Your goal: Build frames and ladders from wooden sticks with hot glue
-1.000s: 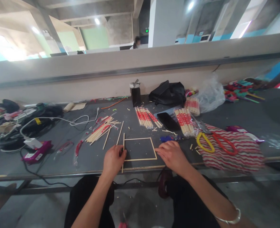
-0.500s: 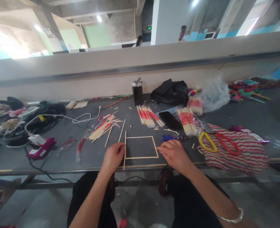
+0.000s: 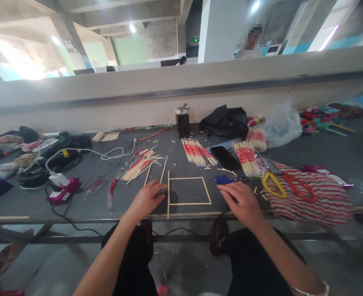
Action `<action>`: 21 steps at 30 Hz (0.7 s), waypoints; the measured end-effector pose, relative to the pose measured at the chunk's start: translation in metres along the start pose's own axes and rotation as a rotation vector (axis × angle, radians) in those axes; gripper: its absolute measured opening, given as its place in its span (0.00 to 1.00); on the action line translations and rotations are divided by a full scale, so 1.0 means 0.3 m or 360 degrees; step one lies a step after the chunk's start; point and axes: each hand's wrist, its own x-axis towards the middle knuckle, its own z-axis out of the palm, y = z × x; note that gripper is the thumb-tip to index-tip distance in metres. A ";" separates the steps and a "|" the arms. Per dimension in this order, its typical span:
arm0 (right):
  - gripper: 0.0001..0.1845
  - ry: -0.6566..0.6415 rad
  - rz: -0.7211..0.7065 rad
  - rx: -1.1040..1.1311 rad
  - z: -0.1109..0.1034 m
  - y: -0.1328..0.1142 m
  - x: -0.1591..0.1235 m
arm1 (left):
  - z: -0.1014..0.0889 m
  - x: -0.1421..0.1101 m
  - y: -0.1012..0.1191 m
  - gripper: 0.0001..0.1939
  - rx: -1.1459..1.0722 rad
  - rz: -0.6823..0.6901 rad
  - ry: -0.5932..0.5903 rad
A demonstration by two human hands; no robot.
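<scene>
A rectangle of thin wooden sticks (image 3: 189,204) lies flat on the dark table, its left stick (image 3: 168,195) running past both corners. My left hand (image 3: 147,200) hovers at that left stick with fingers loosely apart and nothing in them; whether a fingertip touches the stick I cannot tell. Off the rectangle's right side is my right hand (image 3: 242,202), its fingers stretched out and empty, close to a small blue item (image 3: 224,179). Two loose sticks (image 3: 164,169) lie beyond my left hand, beside a pile of chopsticks (image 3: 138,166) with red wrappers.
Packaged chopsticks (image 3: 195,152), a black phone (image 3: 225,157) and another chopstick pack (image 3: 245,158) lie behind the rectangle. Yellow-and-red-handled scissors (image 3: 274,185) rest on striped cloth (image 3: 311,205) at right. A white cable (image 3: 86,151) crosses the left side. A person (image 3: 249,51) is beyond the partition.
Both hands have drawn away from the stick rectangle: my right hand moved right, off its right side, and my left hand loosened from the left stick. The view shifted slightly; a person appeared behind the partition.
</scene>
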 end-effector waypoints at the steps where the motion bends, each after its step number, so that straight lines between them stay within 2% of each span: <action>1: 0.11 0.0027 0.0014 0.0002 -0.003 -0.003 -0.007 | 0.010 -0.016 -0.002 0.15 -0.0022 -0.0043 0.0019; 6: 0.10 0.0142 0.0097 0.0015 -0.025 -0.006 -0.046 | 0.088 -0.133 -0.011 0.12 -0.0155 -0.0232 0.0240; 10: 0.10 0.0216 0.0179 0.0041 -0.039 -0.005 -0.066 | 0.143 -0.211 0.002 0.09 -0.0108 -0.0162 0.0506; 13: 0.09 0.0280 0.0225 0.0020 -0.044 -0.003 -0.071 | 0.166 -0.229 0.017 0.09 -0.0019 -0.0106 0.0609; 21: 0.10 0.0377 0.0372 0.0001 -0.046 0.018 -0.080 | 0.204 -0.227 0.034 0.09 0.0053 -0.0124 0.0699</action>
